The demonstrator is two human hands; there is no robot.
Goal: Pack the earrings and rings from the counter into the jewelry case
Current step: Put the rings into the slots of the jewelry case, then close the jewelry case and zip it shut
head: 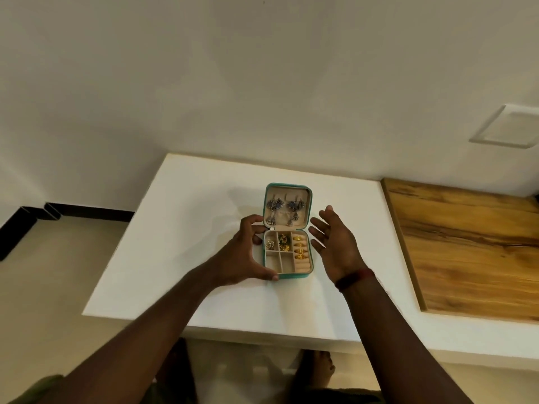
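A small teal jewelry case (303, 276) lies open in the middle of the white counter (180, 252). Silver dangling earrings (282, 210) hang in its raised lid. Several gold rings (301, 248) sit in the ring roll on the right side of the tray, and small gold earrings (278, 243) fill the upper compartments. My left hand (243, 255) grips the case's left side, fingers at the hinge and thumb at the front corner. Just right of the case, my right hand (335, 243) hovers with straight fingers, palm facing the case, holding nothing.
A wooden board (472, 252) covers the counter's right part. White walls stand behind, with a square white wall plate (507, 126) at upper right. My feet (318, 365) show below the counter's front edge. The counter's left edge drops to the floor.
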